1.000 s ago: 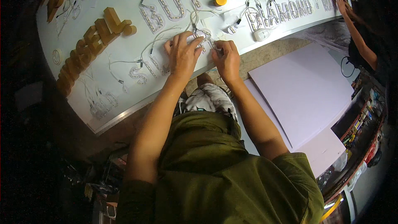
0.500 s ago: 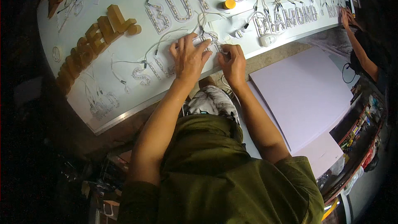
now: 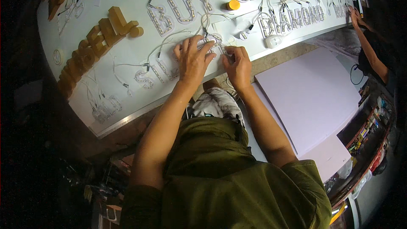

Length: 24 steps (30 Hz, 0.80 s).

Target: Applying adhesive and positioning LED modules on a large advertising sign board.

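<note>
A clear letter shape lined with LED strip [image 3: 217, 39] lies near the table's front edge, partly covered by my hands. My left hand [image 3: 193, 61] rests over its left side with fingers spread, the fingertips touching it. At its right edge my right hand [image 3: 238, 68] has thumb and fingers curled together on the end of the strip; the exact grip is mostly hidden. White wires [image 3: 205, 20] with dark connectors run up from behind this letter. To the left of my left hand lie more LED-lined letters [image 3: 144, 79].
Gold block letters [image 3: 95, 44] stand at the left. Further LED letters [image 3: 160, 18] and a yellow cap [image 3: 233, 5] lie farther back. A white bottle-like object [image 3: 273, 41] sits near the table edge. Pale sheets [image 3: 309, 97] are stacked at right. Another person's hand [image 3: 355, 17] is at the far right.
Both hands stay at the same letter with barely any shift. The right fingers have moved slightly at the letter's edge.
</note>
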### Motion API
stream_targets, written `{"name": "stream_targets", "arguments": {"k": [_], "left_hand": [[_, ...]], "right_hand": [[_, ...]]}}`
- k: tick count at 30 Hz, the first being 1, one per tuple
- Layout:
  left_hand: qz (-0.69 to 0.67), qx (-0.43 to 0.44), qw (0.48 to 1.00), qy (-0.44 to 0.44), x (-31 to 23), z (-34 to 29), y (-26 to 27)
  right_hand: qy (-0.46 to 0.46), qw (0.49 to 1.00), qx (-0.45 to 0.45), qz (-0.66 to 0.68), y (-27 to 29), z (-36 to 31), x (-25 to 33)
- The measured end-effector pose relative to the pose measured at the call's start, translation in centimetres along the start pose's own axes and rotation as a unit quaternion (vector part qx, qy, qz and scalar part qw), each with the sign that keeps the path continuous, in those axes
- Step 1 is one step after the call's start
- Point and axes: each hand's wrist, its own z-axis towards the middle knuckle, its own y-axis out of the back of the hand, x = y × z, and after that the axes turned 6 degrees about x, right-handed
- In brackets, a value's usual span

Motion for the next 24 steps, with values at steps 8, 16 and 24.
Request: {"name": "stream_targets", "arguments": {"k": [8, 16, 24], "left_hand": [[-0.003, -0.007, 1.0, -0.006, 0.06, 0.14, 0.09], [-0.005, -0.017, 1.0, -0.011, 0.2, 0.06, -0.17], [-0.006, -0.015, 1.0, -0.005, 0.1, 0.08, -0.1]], "right_hand": [[0.022, 1.0, -0.005, 0.013, 0.11, 0.09, -0.09], [0.007, 1.0, -0.005, 0.006, -0.03, 0.02, -0.17], [0.026, 1.0, -0.013, -0.007, -0.06, 0.04, -0.19]]}}
